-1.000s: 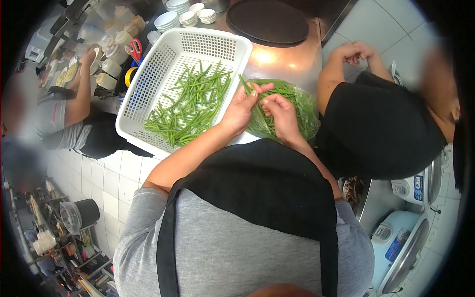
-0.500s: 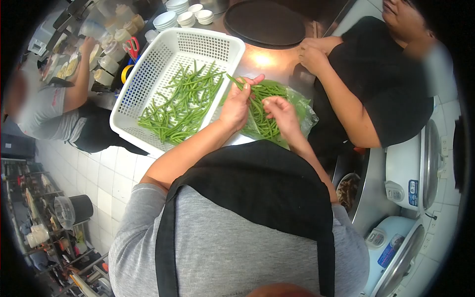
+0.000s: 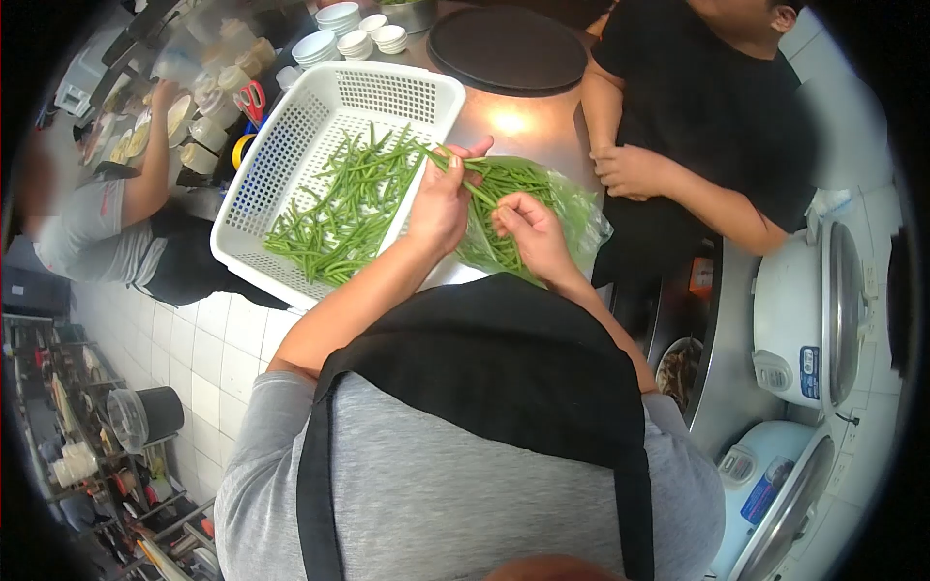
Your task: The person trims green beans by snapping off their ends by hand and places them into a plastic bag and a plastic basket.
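Note:
My left hand is closed around a few green beans, thumb on top, at the right rim of a white perforated basket. The bean tips stick out past its fingers over that rim. Just right of it, my right hand is closed in a pinch at the end of a green bean that runs from the left hand. Below both hands lies a clear plastic bag full of whole beans, partly covered by them. Loose green beans are spread across the basket floor.
A co-worker in black stands at the right of the steel counter, hands together. Another person works at the far left. A round dark tray, stacked white bowls and red scissors are at the back.
My hands stay over the bag; the right one has come slightly closer to the left. The co-worker on the right has shifted, lowering the clasped hands. The view has moved slightly.

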The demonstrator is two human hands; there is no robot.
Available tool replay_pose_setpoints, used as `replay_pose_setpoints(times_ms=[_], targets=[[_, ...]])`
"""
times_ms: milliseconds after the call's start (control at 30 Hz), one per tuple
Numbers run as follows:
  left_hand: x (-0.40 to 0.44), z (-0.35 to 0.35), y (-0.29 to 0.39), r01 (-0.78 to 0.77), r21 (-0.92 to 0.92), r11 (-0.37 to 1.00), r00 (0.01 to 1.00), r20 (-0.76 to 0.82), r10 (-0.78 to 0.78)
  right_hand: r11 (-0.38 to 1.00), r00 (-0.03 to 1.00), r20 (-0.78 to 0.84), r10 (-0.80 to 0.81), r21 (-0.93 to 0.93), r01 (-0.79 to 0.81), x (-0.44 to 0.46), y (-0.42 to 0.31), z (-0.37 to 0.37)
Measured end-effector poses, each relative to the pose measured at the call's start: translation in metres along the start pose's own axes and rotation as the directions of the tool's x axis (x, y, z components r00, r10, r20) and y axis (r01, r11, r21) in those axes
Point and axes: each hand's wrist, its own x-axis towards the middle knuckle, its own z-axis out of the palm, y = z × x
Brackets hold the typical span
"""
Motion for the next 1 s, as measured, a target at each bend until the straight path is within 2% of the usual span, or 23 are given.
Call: replay_pose_setpoints(times_ms=[100, 133, 200, 267, 333, 367, 400, 433, 467, 500, 533, 567, 667, 733, 800, 867, 900, 967, 1000], targets=[[0.0, 0.005, 0.022, 0.082, -0.109, 0.991, 0.993, -0.08, -0.092, 0.99, 0.955, 0.274, -0.117, 0.11, 0.089, -0.01, -0.04, 0.03], [0.002, 0.003, 0.031, 0.109, -0.152, 0.982, 0.986, -0.112, -0.127, 0.995, 0.965, 0.245, -0.095, 0.046, 0.086, -0.014, -0.052, 0.033], [0.015, -0.042, 0.061, -0.016, -0.101, 0.995, 0.999, 0.033, 0.02, 0.993, 0.981, 0.185, -0.061, -0.088, 0.078, -0.019, -0.069, 0.027], [0.01, -0.045, 0.113, -0.07, 0.199, 0.977, 0.991, -0.095, 0.09, 0.923, 0.99, 0.062, -0.13, -0.358, 0.144, -0.018, -0.069, 0.011], [0.009, -0.07, 0.142, -0.092, 0.45, 0.888, 0.988, -0.068, 0.137, 0.794, 0.978, 0.006, -0.21, -0.582, 0.174, -0.014, -0.063, -0.007], [0.008, -0.082, 0.148, -0.053, 0.645, 0.762, 0.988, -0.076, 0.133, 0.745, 0.991, -0.015, -0.136, -0.661, 0.093, -0.014, -0.06, -0.016], [0.007, -0.095, 0.152, -0.009, 0.804, 0.594, 0.988, -0.084, 0.129, 0.654, 0.982, 0.019, -0.188, -0.743, 0.14, -0.012, -0.049, -0.026], [0.006, -0.111, 0.158, 0.133, 0.938, 0.319, 0.99, -0.14, 0.0, 0.552, 0.97, 0.057, -0.236, -0.814, 0.183, -0.011, -0.033, -0.037], [0.003, -0.126, 0.148, 0.029, 1.0, -0.01, 0.996, -0.028, 0.09, 0.437, 0.955, 0.102, -0.28, -0.872, 0.221, -0.009, -0.018, -0.045], [-0.001, -0.142, 0.134, -0.057, 0.937, -0.344, 0.985, 0.11, 0.135, 0.413, 0.945, 0.084, -0.318, -0.885, 0.217, -0.007, -0.008, -0.047], [-0.004, -0.138, 0.129, -0.112, 0.76, -0.64, 0.958, 0.253, 0.133, 0.387, 0.932, 0.068, -0.355, -0.897, 0.213, -0.004, -0.001, -0.047], [-0.002, -0.131, 0.118, -0.088, 0.82, -0.565, 0.965, 0.211, 0.156, 0.361, 0.918, 0.056, -0.392, -0.909, 0.21, 0.001, 0.003, -0.047], [0.015, -0.079, 0.095, -0.258, 0.903, -0.343, 0.945, 0.311, 0.107, 0.394, 0.951, 0.008, -0.308, -0.909, 0.135, 0.026, 0.008, -0.038], [0.032, -0.054, 0.076, -0.368, 0.911, -0.184, 0.929, 0.354, -0.108, 0.328, 0.961, 0.098, -0.258, -0.927, 0.183, 0.053, 0.02, -0.041], [0.047, -0.036, 0.05, -0.511, 0.814, -0.276, 0.852, 0.436, -0.29, 0.215, 0.976, 0.144, -0.165, -0.96, 0.178, 0.081, 0.035, -0.046], [0.052, -0.029, 0.024, -0.503, 0.721, -0.477, 0.864, 0.413, -0.288, 0.044, 0.991, 0.132, -0.032, -0.99, 0.134, 0.101, 0.048, -0.044], [0.054, -0.026, 0.017, -0.489, 0.66, -0.57, 0.871, 0.401, -0.284, -0.019, 0.995, 0.1, -0.019, -0.995, 0.099, 0.104, 0.05, -0.038], [0.061, -0.026, 0.011, -0.412, 0.642, -0.647, 0.909, 0.242, -0.338, -0.152, 0.999, 0.037, -0.002, -0.988, 0.036, 0.111, 0.051, -0.028], [0.063, -0.028, 0.01, -0.373, 0.627, -0.684, 0.921, 0.158, -0.357, -0.13, 0.998, 0.033, 0.055, -0.991, 0.04, 0.113, 0.048, -0.025]])
